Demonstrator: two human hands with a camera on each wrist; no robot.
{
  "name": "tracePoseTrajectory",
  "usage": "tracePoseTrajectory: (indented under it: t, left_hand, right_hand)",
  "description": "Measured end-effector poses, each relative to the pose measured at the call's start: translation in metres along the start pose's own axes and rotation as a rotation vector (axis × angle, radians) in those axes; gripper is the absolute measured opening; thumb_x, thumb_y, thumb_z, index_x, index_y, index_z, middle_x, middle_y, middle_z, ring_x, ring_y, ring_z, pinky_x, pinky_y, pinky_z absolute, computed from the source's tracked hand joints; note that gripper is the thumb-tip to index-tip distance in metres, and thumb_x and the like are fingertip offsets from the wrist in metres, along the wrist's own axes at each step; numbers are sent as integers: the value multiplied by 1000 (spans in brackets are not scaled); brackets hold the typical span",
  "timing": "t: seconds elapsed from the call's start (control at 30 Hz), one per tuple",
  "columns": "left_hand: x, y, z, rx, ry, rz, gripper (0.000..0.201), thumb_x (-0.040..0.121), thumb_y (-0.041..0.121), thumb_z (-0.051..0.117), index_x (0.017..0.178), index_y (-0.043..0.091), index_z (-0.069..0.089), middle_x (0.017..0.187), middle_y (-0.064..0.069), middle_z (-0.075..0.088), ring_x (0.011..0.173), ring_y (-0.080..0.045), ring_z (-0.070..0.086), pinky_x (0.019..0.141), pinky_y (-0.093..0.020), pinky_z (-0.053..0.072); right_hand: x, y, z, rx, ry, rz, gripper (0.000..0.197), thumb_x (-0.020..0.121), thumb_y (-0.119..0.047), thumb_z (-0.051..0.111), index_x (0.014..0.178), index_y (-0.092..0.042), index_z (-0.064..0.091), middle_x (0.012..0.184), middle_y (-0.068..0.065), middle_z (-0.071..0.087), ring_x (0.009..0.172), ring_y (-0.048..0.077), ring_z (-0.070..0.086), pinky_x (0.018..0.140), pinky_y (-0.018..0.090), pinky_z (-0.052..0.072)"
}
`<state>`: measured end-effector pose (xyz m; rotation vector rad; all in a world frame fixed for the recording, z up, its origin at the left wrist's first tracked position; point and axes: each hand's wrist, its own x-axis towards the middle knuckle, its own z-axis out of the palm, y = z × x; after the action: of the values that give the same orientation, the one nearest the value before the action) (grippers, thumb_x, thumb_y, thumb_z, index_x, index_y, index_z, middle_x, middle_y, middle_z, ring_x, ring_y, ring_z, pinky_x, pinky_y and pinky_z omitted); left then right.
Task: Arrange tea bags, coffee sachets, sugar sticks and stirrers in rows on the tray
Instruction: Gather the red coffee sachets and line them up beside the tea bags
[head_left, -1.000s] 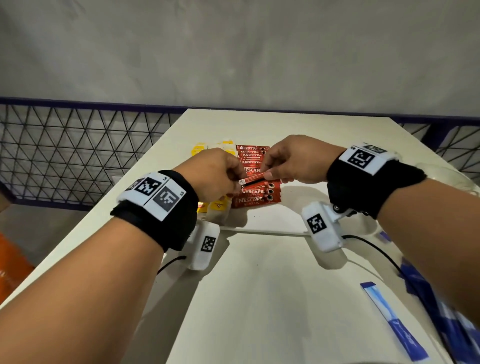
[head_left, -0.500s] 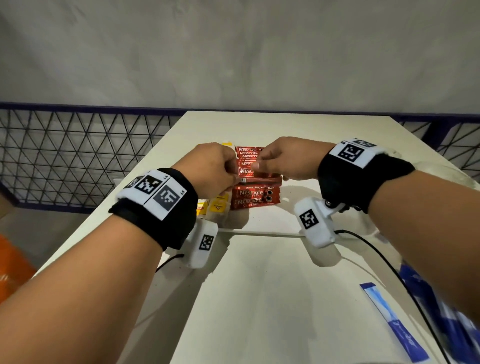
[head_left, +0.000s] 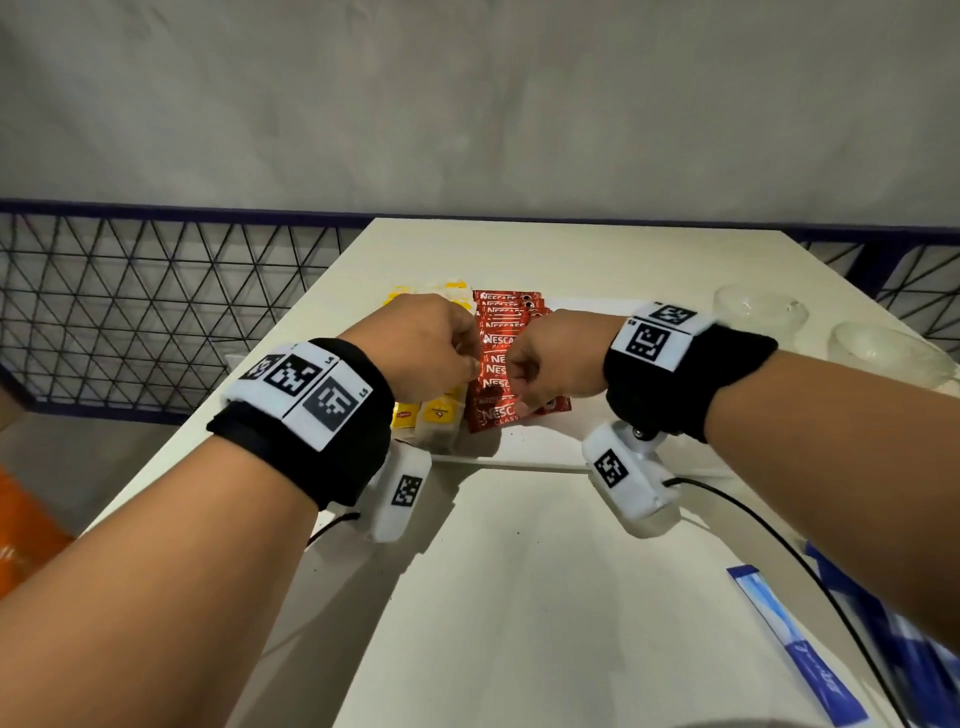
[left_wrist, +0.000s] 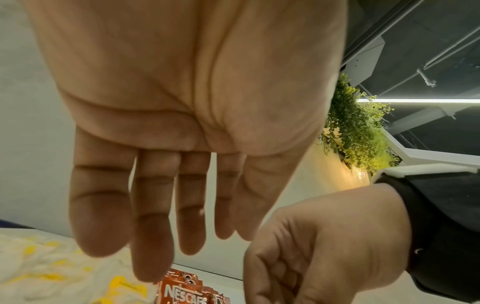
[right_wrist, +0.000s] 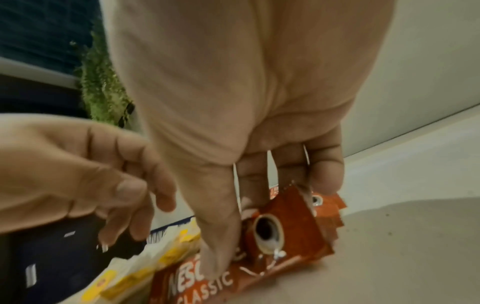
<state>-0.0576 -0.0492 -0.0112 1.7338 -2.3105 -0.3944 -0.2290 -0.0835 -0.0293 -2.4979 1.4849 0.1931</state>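
Pinching the top coffee sachet (right_wrist: 283, 224), right hand (head_left: 550, 358); left hand (head_left: 421, 348) relaxed, fingers straight, just beside it

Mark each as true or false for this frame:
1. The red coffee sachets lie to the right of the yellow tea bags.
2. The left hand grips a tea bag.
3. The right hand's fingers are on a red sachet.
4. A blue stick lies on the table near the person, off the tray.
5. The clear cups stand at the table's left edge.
1. True: on the tray the coffee sachets lie right of the tea bags.
2. False: the left hand shows straight fingers and holds nothing.
3. True: the right hand holds a red sachet, thumb on its face.
4. True: the blue stick lies on the table.
5. False: the clear cups stand at the right edge.
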Motion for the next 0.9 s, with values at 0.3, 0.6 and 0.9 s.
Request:
tracePoseTrajectory:
  t: [0.3,0.6,0.9]
  left_hand:
    - [24,16,11,337,-100,145,22,92,25,59,110,16,66,109,-2,64,98,-20,56,79,-30,47]
    - [79,26,36,638,-291,219,39,103,28,39,135,9,51,124,-6,57,110,-20,55,74,-20,38]
    - [78,26,38,682,-355,246,50,104,30,40,149,12,29,143,-6,47,127,-22,48,82,-14,34]
  right_hand:
    - [11,27,-34,-68,61,217,24,85,-42,67,95,-20,68,76,-6,65,73,13,59,63,25,41]
    - [61,45,-33,-236,6,185,49,97,-31,53,143,-22,43,142,1,50,129,23,46,105,35,35]
    - [59,45,-34,-288,-99,153,51,95,-35,56,144,-28,43,141,-1,51,125,20,48,97,28,35]
